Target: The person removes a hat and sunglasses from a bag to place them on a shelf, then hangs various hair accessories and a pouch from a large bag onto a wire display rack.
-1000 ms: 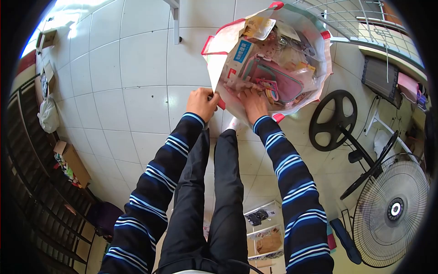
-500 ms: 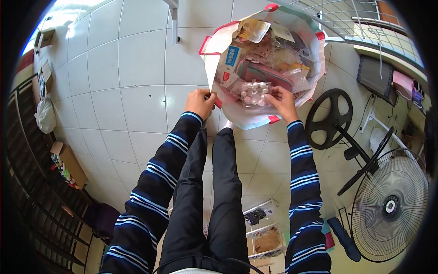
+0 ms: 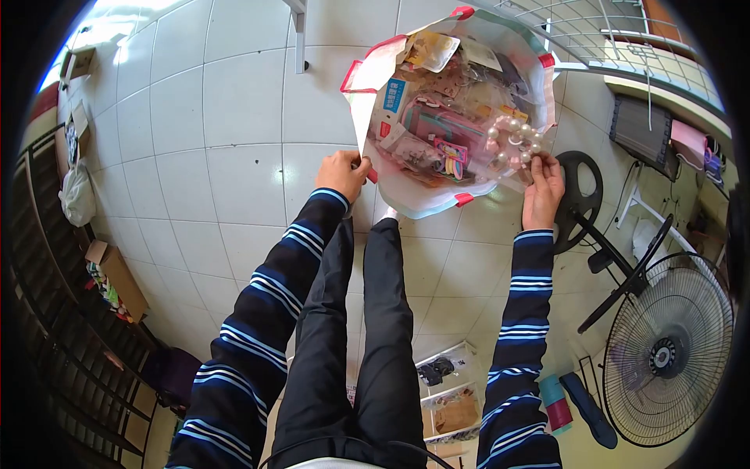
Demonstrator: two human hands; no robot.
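Note:
My left hand [image 3: 344, 173] is closed on the near left rim of a large white bag [image 3: 422, 205] with red tabs. In my right hand [image 3: 544, 191] is a clear packet with a pink and white beaded bracelet [image 3: 513, 144], pinched between thumb and fingers over the bag's right rim. The bag stands wide at the top and is full of small packaged goods. Inside it lie a pink and green pouch [image 3: 445, 125], a small colourful pack [image 3: 451, 158] and a blue label [image 3: 396, 95].
A standing fan [image 3: 664, 356] and a black round base on a pole [image 3: 574, 205] are at the right. A wire rack [image 3: 617, 47] runs along the upper right. Cardboard box [image 3: 121, 281] and white plastic bag [image 3: 76, 197] sit at the left. White baskets [image 3: 453, 410] are below.
My right hand has lifted the beaded bracelet packet and moved right, from inside the bag to its right rim. The small colourful pack beneath is now uncovered. My left hand stays on the rim.

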